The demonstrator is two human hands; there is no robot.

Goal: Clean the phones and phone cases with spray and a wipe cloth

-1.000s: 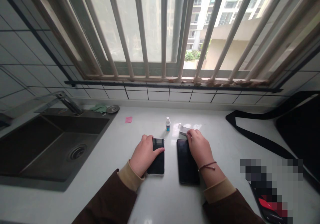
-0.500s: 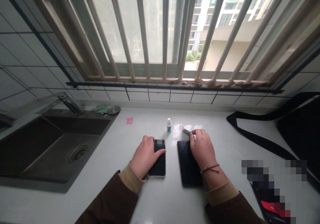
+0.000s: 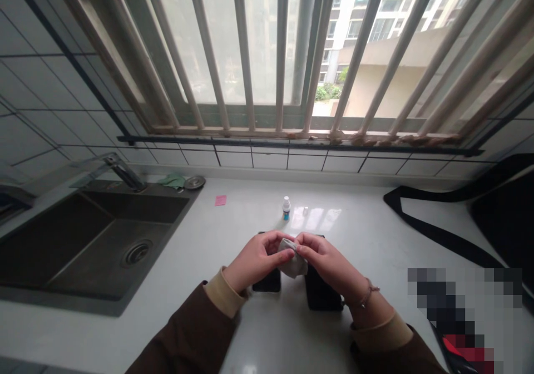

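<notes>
A small light-grey cloth (image 3: 295, 265) is held up between my two hands. My left hand (image 3: 255, 258) pinches its left edge with thumb and fingers, and my right hand (image 3: 331, 261) grips it from the right. Beneath the left hand lies a dark-screened phone (image 3: 269, 283), partly covered. A larger black phone (image 3: 324, 295) rests on the counter under my right hand, its upper part mostly hidden. Beyond the hands stands a small white-capped bottle (image 3: 286, 209) with a blue label. A tiny clear piece (image 3: 305, 211) sits just right of the bottle.
On the left is a sink (image 3: 114, 240) with a faucet (image 3: 125, 173); a green cloth (image 3: 173, 181) and a metal strainer (image 3: 194, 182) sit behind it. A pink note (image 3: 221, 200) lies on the counter. Black straps (image 3: 429, 226) and a blurred-out object (image 3: 463, 313) are at right.
My left hand has come off the smaller phone and my right hand has moved left from above the larger phone. Both now hold the grey cloth between them. The view has shifted slightly.
</notes>
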